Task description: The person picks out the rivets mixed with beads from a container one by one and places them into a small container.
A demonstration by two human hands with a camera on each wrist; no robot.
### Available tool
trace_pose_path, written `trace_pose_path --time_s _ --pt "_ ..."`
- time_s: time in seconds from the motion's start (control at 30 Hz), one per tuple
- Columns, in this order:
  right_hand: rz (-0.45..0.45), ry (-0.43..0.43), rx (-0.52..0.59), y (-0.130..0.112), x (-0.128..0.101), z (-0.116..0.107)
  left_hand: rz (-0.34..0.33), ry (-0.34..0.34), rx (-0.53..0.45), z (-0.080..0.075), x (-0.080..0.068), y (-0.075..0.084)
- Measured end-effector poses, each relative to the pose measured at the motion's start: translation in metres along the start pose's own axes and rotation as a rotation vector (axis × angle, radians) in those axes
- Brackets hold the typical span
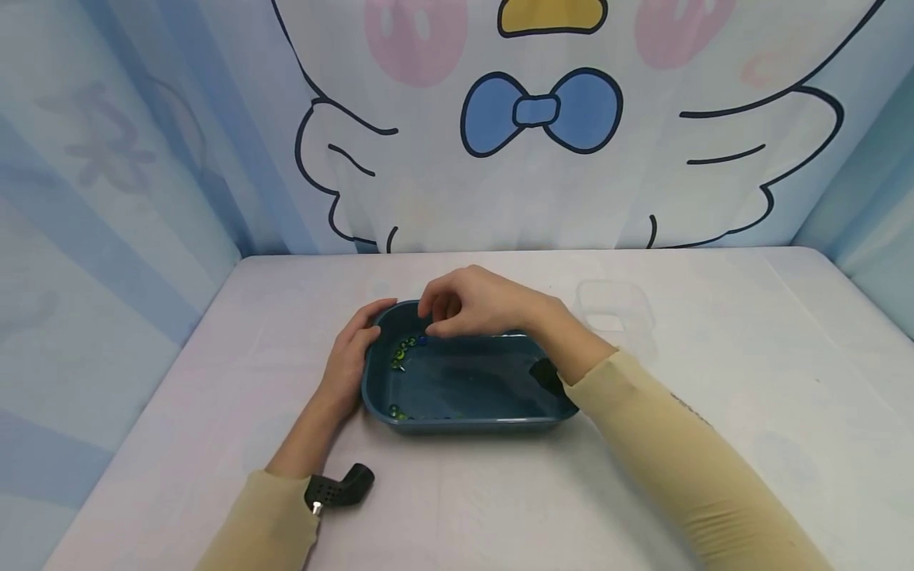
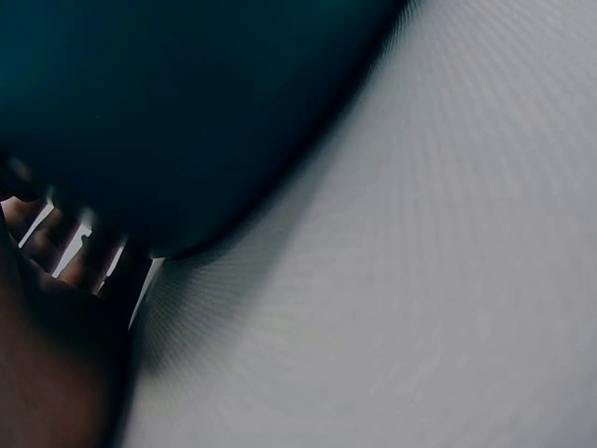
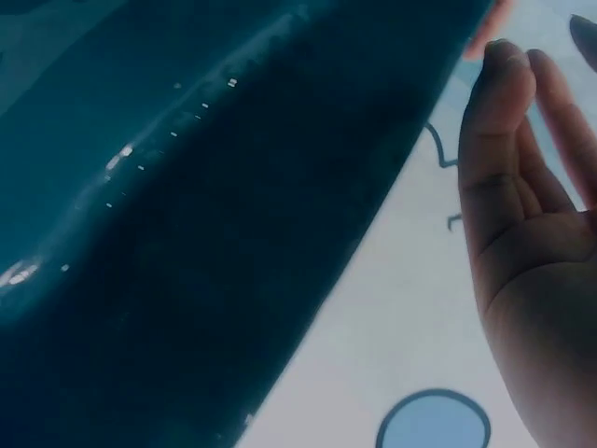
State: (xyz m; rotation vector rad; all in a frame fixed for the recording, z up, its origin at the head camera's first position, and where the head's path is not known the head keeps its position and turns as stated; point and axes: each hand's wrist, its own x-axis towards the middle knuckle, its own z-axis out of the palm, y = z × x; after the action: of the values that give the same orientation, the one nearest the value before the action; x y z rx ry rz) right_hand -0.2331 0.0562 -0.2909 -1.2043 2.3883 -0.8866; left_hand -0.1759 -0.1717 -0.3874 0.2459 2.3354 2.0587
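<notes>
A dark blue-green oval tray (image 1: 471, 424) stands on the white-covered table. At its left end my left hand (image 1: 350, 357) holds the wall, thumb over the rim and fingers along the outside; the left wrist view shows these fingers (image 2: 70, 247) dim against the tray. Small green glass marbles (image 1: 400, 357) lie inside along the left side, with a blue marble (image 1: 423, 340) by the back. My right hand (image 1: 481, 305) hovers over the back rim, fingers bent, a small gap between thumb and forefinger. No object shows between its fingertips in the right wrist view.
Behind and right of the tray is a clear plastic container (image 1: 614, 305), partly hidden by the right forearm. A few more marbles (image 1: 397, 412) lie in the tray's front left corner. A cartoon-printed cloth (image 1: 543, 182) hangs at the table's back edge.
</notes>
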Motion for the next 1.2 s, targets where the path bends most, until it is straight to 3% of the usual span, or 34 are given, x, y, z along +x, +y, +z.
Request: trace_pose_path --time_s 0.3,0.57,1.2 --pt "-0.083 -0.083 0.019 0.004 0.009 0.007 0.006 0.002 0.002 0.001 0.0 0.001" --pt "-0.087 -0.163 0.029 0.006 0.014 0.012 -0.007 0.006 0.001 0.001 0.0 0.001" --pt "-0.059 -0.255 -0.037 0.007 0.02 0.025 0.005 0.009 0.011 0.001 0.0 0.0"
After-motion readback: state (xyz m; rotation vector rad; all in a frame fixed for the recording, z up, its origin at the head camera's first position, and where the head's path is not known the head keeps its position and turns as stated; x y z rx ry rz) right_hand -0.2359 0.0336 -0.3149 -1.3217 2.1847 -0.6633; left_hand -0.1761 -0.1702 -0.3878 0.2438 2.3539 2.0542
